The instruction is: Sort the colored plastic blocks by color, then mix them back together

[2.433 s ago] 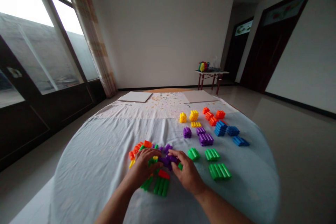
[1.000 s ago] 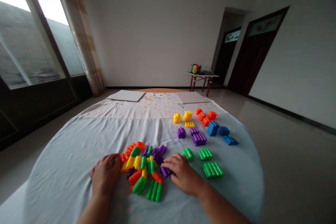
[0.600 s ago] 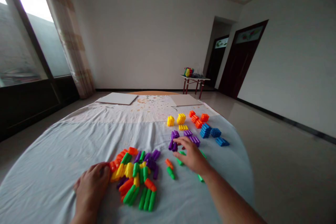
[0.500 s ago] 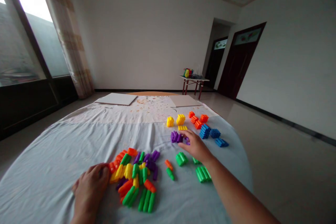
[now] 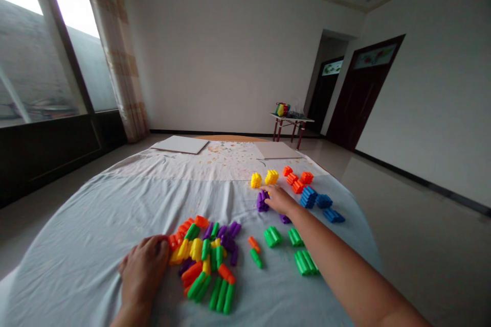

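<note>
My right hand reaches out over the table, its fingers closed on a small cluster of purple plastic blocks. Another purple piece lies under its wrist. My left hand rests low on the cloth, fingers laid down and holding nothing I can see, beside the orange blocks at the edge of a mixed pile. That pile has purple, yellow and green blocks, finger-shaped and partly joined. One orange-and-green pair lies apart to its right.
Joined groups stand on the right: yellow blocks, orange blocks, blue blocks and green blocks. Two flat boards, one white and one beige, lie at the table's far end. A small side table stands beyond.
My right hand has moved slightly forward and closed on the purple blocks, which now stand more upright. The whole view has shifted a little; my left hand stays by the pile.
</note>
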